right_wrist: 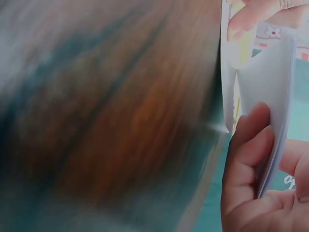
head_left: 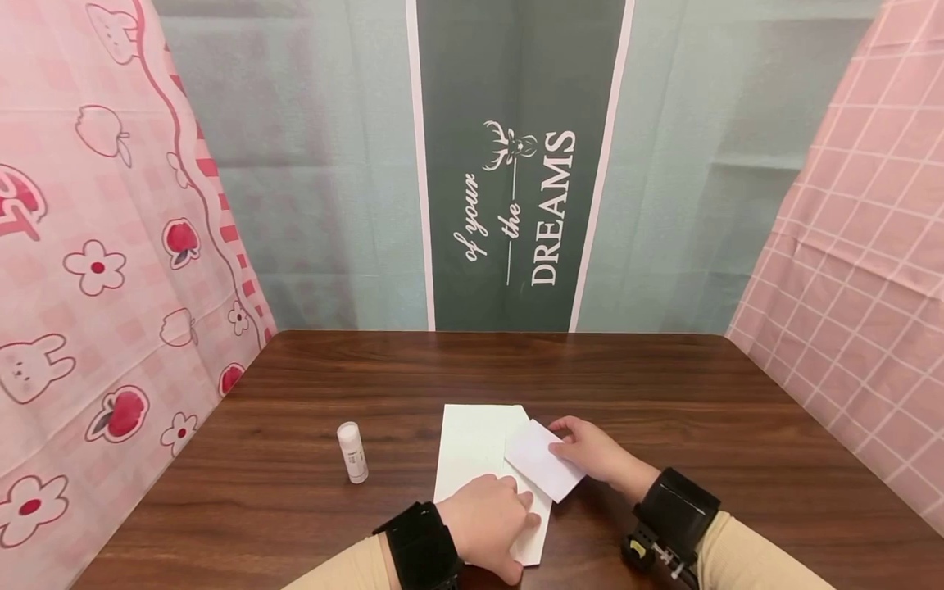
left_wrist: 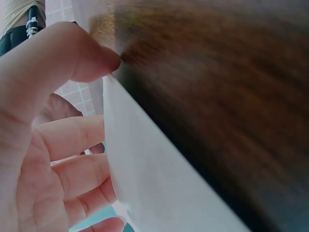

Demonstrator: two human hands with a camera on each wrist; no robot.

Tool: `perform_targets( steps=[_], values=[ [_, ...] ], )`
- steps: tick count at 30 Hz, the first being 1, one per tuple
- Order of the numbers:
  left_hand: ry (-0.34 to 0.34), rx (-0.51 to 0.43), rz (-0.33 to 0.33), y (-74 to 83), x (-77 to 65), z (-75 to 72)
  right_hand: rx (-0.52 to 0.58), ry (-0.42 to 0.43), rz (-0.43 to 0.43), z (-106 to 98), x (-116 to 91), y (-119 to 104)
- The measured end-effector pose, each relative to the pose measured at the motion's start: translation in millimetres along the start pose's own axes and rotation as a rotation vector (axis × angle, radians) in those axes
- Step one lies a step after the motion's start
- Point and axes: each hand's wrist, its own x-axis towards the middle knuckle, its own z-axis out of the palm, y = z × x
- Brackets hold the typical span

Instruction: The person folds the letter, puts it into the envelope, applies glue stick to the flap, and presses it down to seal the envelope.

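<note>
A long white paper (head_left: pixel 472 442) with a slanted upper right corner lies flat on the table in the head view. My left hand (head_left: pixel 492 524) rests on its lower part with fingers loosely spread. In the left wrist view the thumb (left_wrist: pixel 96 63) is at the paper's corner and the other fingers lie against the paper. My right hand (head_left: pixel 593 449) pinches a smaller white card (head_left: pixel 542 460) between thumb and fingers. The card is tilted and overlaps the paper's right side. From the right wrist view, the card (right_wrist: pixel 270 82) looks layered at its edge.
A white glue stick (head_left: pixel 352 452) lies on the brown wooden table (head_left: pixel 332 385), left of the paper. Behind the table hangs a green curtain (head_left: pixel 509 303) with lettering. Pink patterned cloths (head_left: pixel 96 328) flank both sides.
</note>
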Motion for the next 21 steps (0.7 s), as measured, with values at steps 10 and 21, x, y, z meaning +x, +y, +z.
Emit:
perform_targets(
  steps=[10,21],
  values=[
    [-0.009,-0.006,-0.007,-0.4,0.5,1.0,-0.077,-0.012,-0.131,2.9,0.6,-3.4],
    [-0.024,-0.044,0.014,-0.3,-1.1,-1.6,-0.150,0.055,-0.060,4.0,1.2,-2.8]
  ],
)
